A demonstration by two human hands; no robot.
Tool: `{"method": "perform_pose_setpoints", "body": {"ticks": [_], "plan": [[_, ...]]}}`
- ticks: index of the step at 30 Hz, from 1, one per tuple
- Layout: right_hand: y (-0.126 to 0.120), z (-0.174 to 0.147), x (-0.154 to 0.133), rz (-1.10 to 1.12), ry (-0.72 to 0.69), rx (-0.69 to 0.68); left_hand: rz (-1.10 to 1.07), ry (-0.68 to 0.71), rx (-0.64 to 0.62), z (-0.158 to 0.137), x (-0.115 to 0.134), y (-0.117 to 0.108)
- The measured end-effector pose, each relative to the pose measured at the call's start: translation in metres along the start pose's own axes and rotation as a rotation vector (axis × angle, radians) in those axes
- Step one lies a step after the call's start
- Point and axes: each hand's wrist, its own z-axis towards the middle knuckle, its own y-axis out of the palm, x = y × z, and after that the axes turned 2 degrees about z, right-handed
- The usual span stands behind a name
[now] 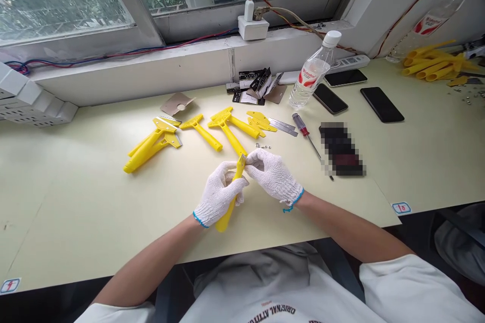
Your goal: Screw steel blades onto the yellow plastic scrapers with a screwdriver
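My left hand (216, 193), in a white knit glove, is wrapped round a yellow scraper (226, 219). The handle points down toward me and the head is turned edge-on at the top. My right hand (273, 175), gloved too, has its fingertips pinched together against the scraper's head; whatever is between them is too small to tell. Just beyond lie more yellow scraper handles (234, 137), loose yellow head plates (261, 120), bare metal blades (283, 126) and several small screws or nuts (263, 146).
Assembled scrapers (146, 150) lie at left. A screwdriver (303, 128), a water bottle (308, 78) and phones (382, 104) are at right. Black card packaging (259, 85) sits by the wall. Yellow handles (435, 63) are piled at the far right. The table's front edge runs before me.
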Motion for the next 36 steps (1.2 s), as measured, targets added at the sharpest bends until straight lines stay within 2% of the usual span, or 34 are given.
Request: {"method": "perform_pose_setpoints", "body": {"ticks": [6, 11, 17, 22, 24, 26, 30, 33, 36], "plan": [[-0.001, -0.001, 0.001, -0.039, -0.036, 0.009, 0.008, 0.002, -0.006, -0.002, -0.002, 0.001], [-0.003, 0.0, 0.007, -0.21, -0.218, -0.001, 0.004, -0.038, -0.024, 0.0, 0.0, -0.001], [-0.014, 0.01, 0.017, -0.528, -0.518, -0.213, -0.024, -0.099, -0.082, 0.003, 0.007, -0.007], [-0.021, 0.014, 0.004, -0.742, -0.623, -0.399, -0.077, -0.175, -0.146, 0.007, 0.008, -0.015], [-0.022, 0.015, 0.002, -0.738, -0.638, -0.443, -0.131, -0.204, -0.179, 0.011, 0.004, -0.018], [-0.022, 0.017, 0.005, -0.657, -0.61, -0.43, -0.183, -0.238, -0.186, 0.014, 0.001, -0.022], [-0.02, 0.019, 0.014, -0.458, -0.455, -0.205, -0.207, -0.221, -0.11, 0.015, -0.002, -0.024], [-0.017, 0.017, 0.012, -0.264, -0.208, -0.097, -0.147, -0.144, -0.034, 0.012, 0.0, -0.017], [-0.012, 0.014, 0.007, -0.003, 0.061, -0.093, -0.03, -0.08, -0.001, 0.006, 0.0, -0.007]]}}
